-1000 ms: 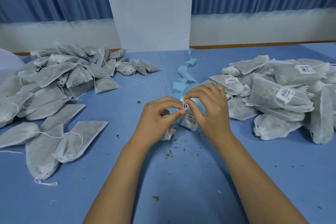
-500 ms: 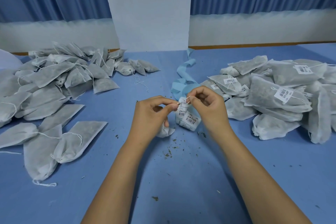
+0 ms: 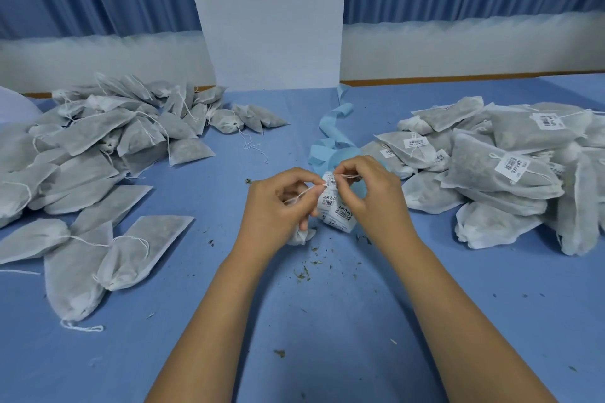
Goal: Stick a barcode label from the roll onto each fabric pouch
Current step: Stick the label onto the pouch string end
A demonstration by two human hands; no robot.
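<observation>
Your left hand (image 3: 278,206) gripped the small white fabric pouch (image 3: 299,235) at table centre. Your right hand (image 3: 366,196) pinched its thin white drawstring (image 3: 302,195), stretched between both hands just above the white barcode label roll (image 3: 339,213). Risk: the cord could snag on any lifted adhesive edge, so a label might crease or stick to string rather than fabric.

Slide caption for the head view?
Left hand and right hand pinch the white drawstring of a white fabric pouch above the barcode label roll, between an unlabelled pile and a labelled pile.
</observation>
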